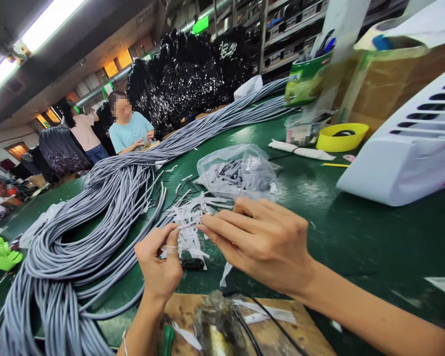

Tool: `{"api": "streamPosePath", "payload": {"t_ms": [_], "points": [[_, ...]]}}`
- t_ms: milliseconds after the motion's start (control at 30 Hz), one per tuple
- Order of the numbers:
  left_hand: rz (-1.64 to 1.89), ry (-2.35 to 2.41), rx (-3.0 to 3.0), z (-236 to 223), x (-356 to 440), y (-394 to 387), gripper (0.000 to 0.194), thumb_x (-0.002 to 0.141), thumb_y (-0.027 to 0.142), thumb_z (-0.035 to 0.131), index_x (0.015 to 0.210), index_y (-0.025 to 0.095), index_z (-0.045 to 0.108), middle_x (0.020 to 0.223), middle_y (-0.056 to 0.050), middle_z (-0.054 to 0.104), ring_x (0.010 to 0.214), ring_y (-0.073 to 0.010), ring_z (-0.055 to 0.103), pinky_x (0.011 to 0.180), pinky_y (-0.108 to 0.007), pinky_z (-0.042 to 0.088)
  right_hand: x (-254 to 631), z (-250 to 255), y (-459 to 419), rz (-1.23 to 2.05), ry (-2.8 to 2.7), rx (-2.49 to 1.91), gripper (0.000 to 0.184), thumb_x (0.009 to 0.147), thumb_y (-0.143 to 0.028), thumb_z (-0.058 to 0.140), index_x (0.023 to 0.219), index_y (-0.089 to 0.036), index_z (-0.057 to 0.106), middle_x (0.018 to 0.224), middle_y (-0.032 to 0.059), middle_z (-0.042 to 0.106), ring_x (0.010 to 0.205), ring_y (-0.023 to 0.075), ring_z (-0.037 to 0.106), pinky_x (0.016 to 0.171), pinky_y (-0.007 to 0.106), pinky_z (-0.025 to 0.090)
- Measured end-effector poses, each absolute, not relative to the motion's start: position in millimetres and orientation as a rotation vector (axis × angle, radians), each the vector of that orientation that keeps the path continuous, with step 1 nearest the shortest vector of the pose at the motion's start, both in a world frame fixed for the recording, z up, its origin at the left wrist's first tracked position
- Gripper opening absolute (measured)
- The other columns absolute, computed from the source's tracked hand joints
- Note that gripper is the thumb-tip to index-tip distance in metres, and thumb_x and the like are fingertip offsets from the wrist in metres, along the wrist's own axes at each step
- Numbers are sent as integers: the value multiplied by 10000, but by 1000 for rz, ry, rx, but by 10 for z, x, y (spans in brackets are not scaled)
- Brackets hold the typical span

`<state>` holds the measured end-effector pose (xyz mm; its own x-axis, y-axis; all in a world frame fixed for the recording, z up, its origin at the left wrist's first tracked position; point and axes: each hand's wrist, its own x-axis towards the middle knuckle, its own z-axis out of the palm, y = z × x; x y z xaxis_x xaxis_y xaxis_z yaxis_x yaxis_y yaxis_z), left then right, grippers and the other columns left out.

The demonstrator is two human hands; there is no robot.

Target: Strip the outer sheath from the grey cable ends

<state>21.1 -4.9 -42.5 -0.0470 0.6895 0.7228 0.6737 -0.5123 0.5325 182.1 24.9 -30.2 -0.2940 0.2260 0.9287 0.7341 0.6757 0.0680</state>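
Note:
Over the green table, both hands meet at the stripped end of a cable, a thin pale piece running between the fingertips. My left hand pinches it between thumb and forefinger; a clear band wraps one finger. From the right, my right hand is closed, thumb and forefinger pressed together at the other end. Whether they grip the bare wires or a small part on them is too fine to see. Thin white strips lie just behind the fingertips. A large bundle of grey cables spreads to the left.
A clear bag of short grey tubes sits beyond the hands. A stained board lies in front, with black cords. A white slotted plastic housing, yellow tape ring and green can stand right. Several people work behind.

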Motion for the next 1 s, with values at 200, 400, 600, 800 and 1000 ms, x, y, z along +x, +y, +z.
{"api": "streamPosePath", "payload": {"t_ms": [200,400,600,800,1000], "points": [[1662,1548,2215,-424,220,-55,148,786,152,537,802,171,683,564,11,591,452,-88,463,453,-207,323,1840,-294,255,-626,-1833,-751,169,800,-224,564,651,-193,636,505,-15,599,545,133,435,525,284,256],[1649,1564,2284,-425,213,-61,142,795,144,527,808,157,667,579,5,600,466,-87,481,465,-204,344,1837,-301,256,-645,-1829,-745,196,809,-228,554,628,-202,627,491,-29,587,529,120,437,516,277,261],[1645,1534,2401,-434,195,-54,137,791,116,534,840,142,659,626,-4,629,502,-82,503,485,-195,362,1823,-337,297,-624,-1836,-701,199,805,-207,555,622,-175,629,492,-18,591,524,128,447,512,272,270],[1615,1573,2397,-438,170,-26,151,802,124,517,846,140,661,628,-12,626,504,-90,506,494,-205,378,1812,-390,341,-318,-1929,-660,236,843,-171,472,665,-146,625,564,11,628,513,119,513,509,246,334],[1602,1593,2499,-450,146,-10,179,795,113,523,884,138,676,606,-16,606,495,-94,483,485,-214,358,1800,-417,359,-190,-1969,-724,289,862,-179,439,629,-150,607,554,6,630,457,94,535,461,231,322]]}}
